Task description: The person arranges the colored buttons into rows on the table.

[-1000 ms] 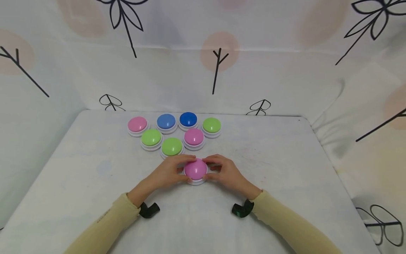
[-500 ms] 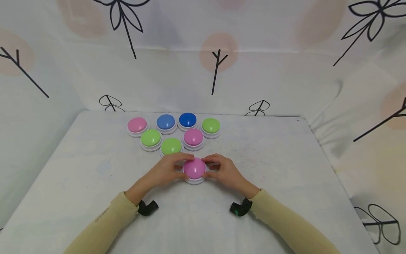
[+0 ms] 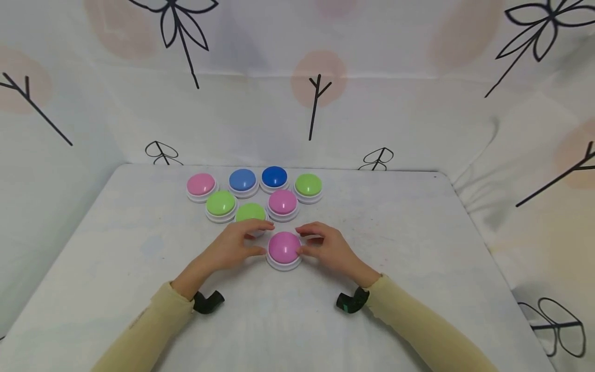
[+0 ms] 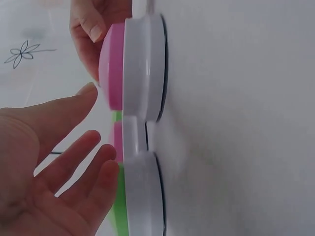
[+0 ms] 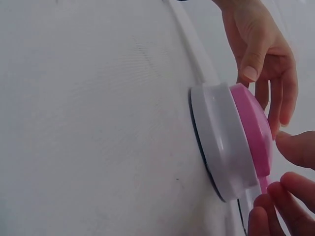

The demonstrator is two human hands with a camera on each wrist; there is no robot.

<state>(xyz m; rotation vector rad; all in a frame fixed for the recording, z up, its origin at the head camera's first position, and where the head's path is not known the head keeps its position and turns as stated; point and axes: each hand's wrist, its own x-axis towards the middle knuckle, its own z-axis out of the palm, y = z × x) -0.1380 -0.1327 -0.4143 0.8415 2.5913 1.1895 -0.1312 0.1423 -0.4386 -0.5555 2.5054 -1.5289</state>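
Note:
A pink push button [image 3: 284,248] on a round white base stands upright on the white table, nearest the person. My left hand [image 3: 232,245] is off to its left, thumb and fingers spread, with a gap to the button in the left wrist view. On the other side is my right hand [image 3: 329,249], its fingers loosely bent and its thumb right beside the pink dome; whether that thumb touches, I cannot tell. Just behind my left fingers is a green button [image 3: 250,212], partly covered by them. Neither hand grips anything.
Farther back stand more buttons: a pink one [image 3: 282,202], a green one [image 3: 220,203], another green one [image 3: 309,185], a light blue one [image 3: 242,180], a dark blue one [image 3: 274,177] and a pink one [image 3: 201,184]. Patterned cloth [image 3: 260,119] rises behind the table [image 3: 395,222].
My left hand has let go of the near pink button and moved left. The right fingers have loosened from it slightly. The other buttons have stayed in place.

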